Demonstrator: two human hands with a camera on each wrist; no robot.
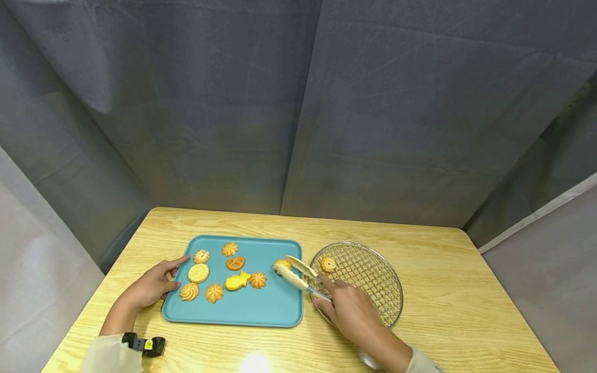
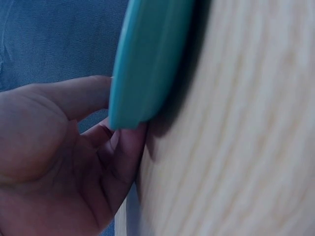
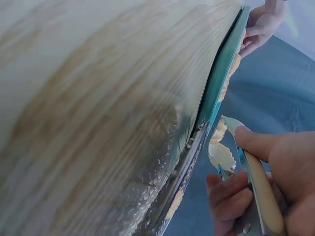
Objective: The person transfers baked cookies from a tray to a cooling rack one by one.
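Observation:
My left hand (image 1: 148,284) pinches the left rim of a blue-green tray (image 1: 275,311); the left wrist view shows thumb above the edge and fingers beneath. Metal tongs with cream tips (image 1: 298,280) are gripped in my right hand (image 1: 353,313), reaching over the tray's right side. Between the tong tips is a ridged golden cookie (image 1: 282,264), close over the tray. Several other cookies lie on the tray's left and middle, among them a pretzel (image 1: 235,263), a yellow fish (image 1: 237,282), a round cookie (image 1: 198,273) and a swirl (image 1: 189,291).
Right of the tray stands a round wire rack (image 1: 373,280), partly covered by my right hand. One ring-shaped cookie (image 1: 328,264) lies on its upper left. Both sit on a wooden table (image 1: 457,300), with a grey curtain (image 1: 298,114) behind its far edge.

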